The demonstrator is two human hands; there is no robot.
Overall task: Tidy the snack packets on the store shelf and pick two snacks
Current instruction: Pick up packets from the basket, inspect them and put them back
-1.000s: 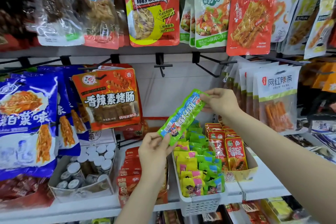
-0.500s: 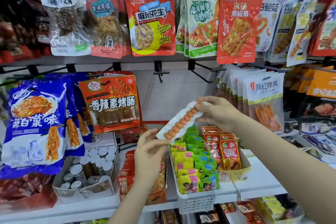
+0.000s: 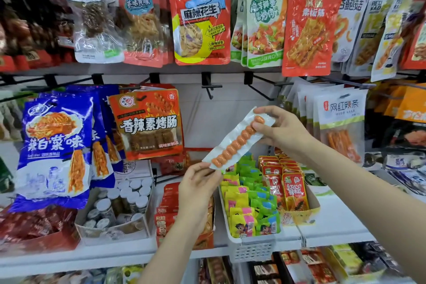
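Observation:
A long narrow snack packet (image 3: 232, 143) is held slantwise in front of the shelf, its clear white back toward me showing a row of orange sausage pieces. My left hand (image 3: 198, 182) pinches its lower left end. My right hand (image 3: 280, 130) pinches the upper right end, thumb on the front. Below it a white basket (image 3: 253, 250) holds several small green and yellow packets of the same kind.
Hanging snack bags fill the pegs above: a red peanut bag (image 3: 199, 21), blue bags (image 3: 54, 145) at left, an orange bag (image 3: 147, 122). A tub of small cans (image 3: 119, 205), red boxed packets (image 3: 167, 210) and a carton of red sachets (image 3: 288, 184) stand on the white shelf (image 3: 334, 223).
The packet has been turned over between both hands, from its green printed front to its clear white back. Both hands keep hold of its ends; the view has tilted down a little.

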